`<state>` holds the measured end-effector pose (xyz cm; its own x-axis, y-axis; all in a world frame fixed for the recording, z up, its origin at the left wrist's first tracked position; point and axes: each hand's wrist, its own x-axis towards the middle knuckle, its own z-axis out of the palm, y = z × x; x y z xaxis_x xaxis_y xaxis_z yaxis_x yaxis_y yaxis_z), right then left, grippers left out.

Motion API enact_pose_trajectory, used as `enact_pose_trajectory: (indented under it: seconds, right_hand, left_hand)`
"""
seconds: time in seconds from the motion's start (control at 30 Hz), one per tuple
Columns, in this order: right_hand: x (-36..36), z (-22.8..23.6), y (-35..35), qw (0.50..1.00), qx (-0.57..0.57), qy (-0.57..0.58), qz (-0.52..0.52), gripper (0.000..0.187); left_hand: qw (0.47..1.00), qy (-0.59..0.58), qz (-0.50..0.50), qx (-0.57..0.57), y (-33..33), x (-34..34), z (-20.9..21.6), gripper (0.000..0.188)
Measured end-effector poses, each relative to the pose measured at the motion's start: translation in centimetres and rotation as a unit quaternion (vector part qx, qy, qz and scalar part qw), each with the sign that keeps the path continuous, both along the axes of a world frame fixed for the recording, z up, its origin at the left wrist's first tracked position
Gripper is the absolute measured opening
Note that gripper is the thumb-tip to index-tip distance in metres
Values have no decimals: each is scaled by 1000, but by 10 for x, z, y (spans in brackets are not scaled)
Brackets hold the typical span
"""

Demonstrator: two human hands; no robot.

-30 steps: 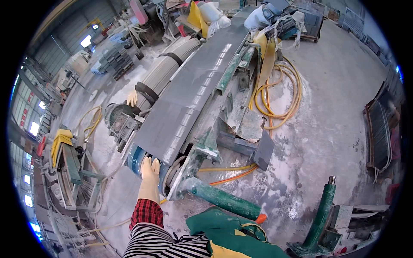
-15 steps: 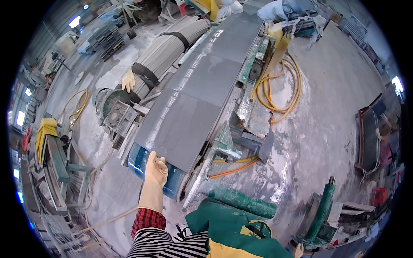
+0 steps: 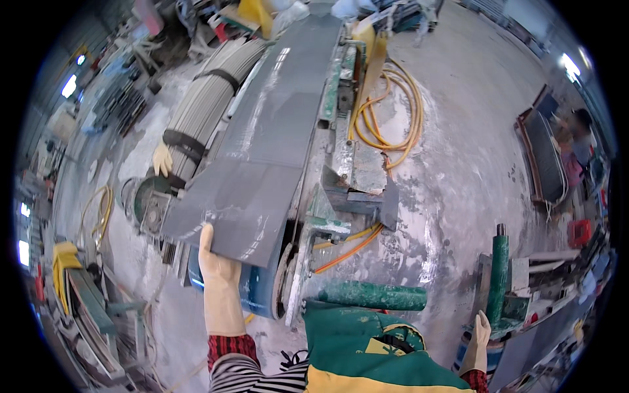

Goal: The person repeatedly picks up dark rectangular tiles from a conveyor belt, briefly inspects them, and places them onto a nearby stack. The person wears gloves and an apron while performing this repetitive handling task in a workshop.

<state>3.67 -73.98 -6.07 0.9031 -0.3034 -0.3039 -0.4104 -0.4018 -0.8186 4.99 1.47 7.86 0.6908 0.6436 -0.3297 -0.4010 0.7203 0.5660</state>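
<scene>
My left hand (image 3: 219, 268), in a cream rubber glove, grips the near edge of a dark grey slab (image 3: 239, 200). Its thumb lies on top of the slab, while the other fingers are mostly hidden. The slab sits askew over the near end of a blue conveyor belt (image 3: 257, 288), its left corner jutting past the side. Beyond it, another grey slab (image 3: 275, 124) lies flat along the conveyor. My right hand (image 3: 479, 337), gloved alike, is off at the lower right, beside a green post (image 3: 500, 275). Its fingers are stretched out and hold nothing.
A green roller (image 3: 367, 296) crosses just ahead of my green-and-yellow apron. Left of the conveyor are a motor (image 3: 147, 203), a strapped bundle of pale strips (image 3: 209, 92) and a loose cream glove (image 3: 162, 159). A coiled yellow hose (image 3: 409, 124) lies on the floor to the right.
The near slab has turned out of line with the conveyor, its left corner swung outward. My left hand now has its thumb over the slab's edge. My right hand has come further into view.
</scene>
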Motion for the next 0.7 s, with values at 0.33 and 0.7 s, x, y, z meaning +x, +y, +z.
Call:
enact_pose_trajectory:
  seconds: [0.33, 0.7]
  right_hand:
    - [-47, 20, 15, 997, 29, 0, -71, 35]
    - [44, 128, 225, 893, 441, -24, 91, 38]
  left_hand:
    - [990, 8, -59, 126, -12, -23, 51, 58]
    - [957, 31, -272, 94, -154, -2, 102, 66]
